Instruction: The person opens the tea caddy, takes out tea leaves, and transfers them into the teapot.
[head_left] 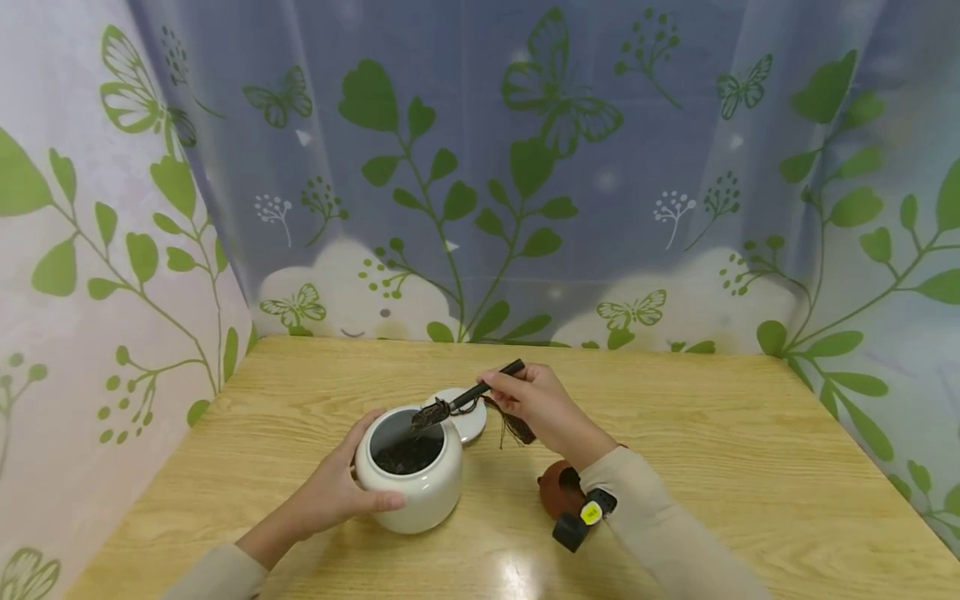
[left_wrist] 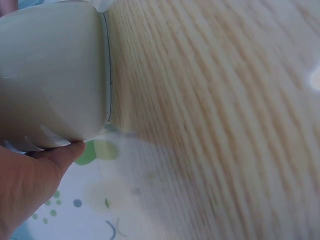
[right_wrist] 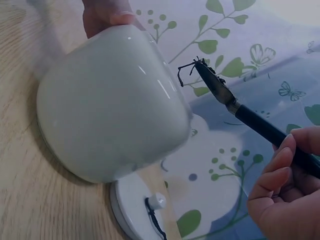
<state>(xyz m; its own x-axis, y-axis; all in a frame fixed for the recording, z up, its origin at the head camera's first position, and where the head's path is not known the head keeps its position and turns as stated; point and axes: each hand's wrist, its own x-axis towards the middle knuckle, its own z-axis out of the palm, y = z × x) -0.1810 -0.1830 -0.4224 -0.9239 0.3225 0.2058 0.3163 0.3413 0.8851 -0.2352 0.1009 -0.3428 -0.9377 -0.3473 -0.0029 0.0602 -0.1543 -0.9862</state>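
Observation:
My left hand grips the side of a white ceramic jar, thumb on the near side, other fingers partly hidden behind it. Dark dried tea leaves lie inside the open jar. In my right hand is a tea scoop, pinched by its black handle. The scoop's head carries tea leaves and hangs over the jar's mouth. In the right wrist view, a few twisted leaves stick out past the tip of the scoop.
Behind the jar lies its white lid, with a knob and a dark cord ending in a tassel. A reddish-brown teapot stands right of the jar, partly covered by my right wrist and its camera. A patterned curtain backs the wooden table.

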